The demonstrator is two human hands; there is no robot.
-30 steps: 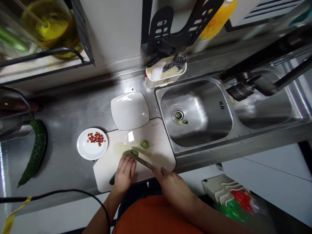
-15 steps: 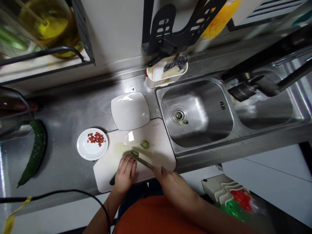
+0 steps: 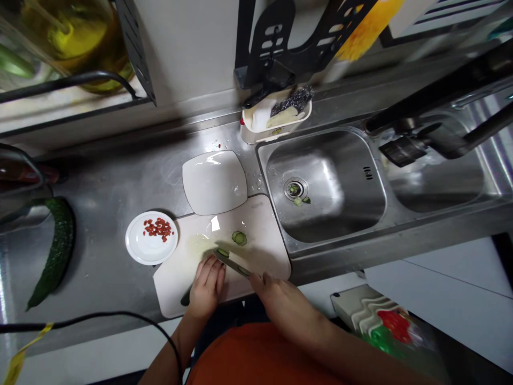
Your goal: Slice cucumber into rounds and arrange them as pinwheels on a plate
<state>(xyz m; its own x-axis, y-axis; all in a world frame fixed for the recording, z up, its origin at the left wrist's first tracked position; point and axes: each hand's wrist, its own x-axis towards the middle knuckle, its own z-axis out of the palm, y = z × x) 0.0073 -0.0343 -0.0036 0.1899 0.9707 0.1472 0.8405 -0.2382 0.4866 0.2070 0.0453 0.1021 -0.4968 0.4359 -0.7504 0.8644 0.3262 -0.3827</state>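
A white cutting board (image 3: 260, 224) lies on the steel counter in front of me. My left hand (image 3: 206, 287) presses down on a cucumber (image 3: 185, 297), whose dark end sticks out at the wrist side. My right hand (image 3: 280, 299) is closed round the handle of a knife (image 3: 232, 263). The blade lies across the cucumber just beyond my left fingertips. One cut slice (image 3: 239, 238) lies flat on the board, and another slice (image 3: 223, 252) sits beside the blade.
A square white plate (image 3: 214, 182) touches the board's far edge. A small round dish (image 3: 151, 244) with red bits sits left of the board. A whole cucumber (image 3: 54, 251) lies far left. The sink (image 3: 324, 182) is right, a black cable (image 3: 100, 316) at the counter's front.
The view has shifted slightly. Both hands, the knife and the slices stay in nearly the same place on the board.
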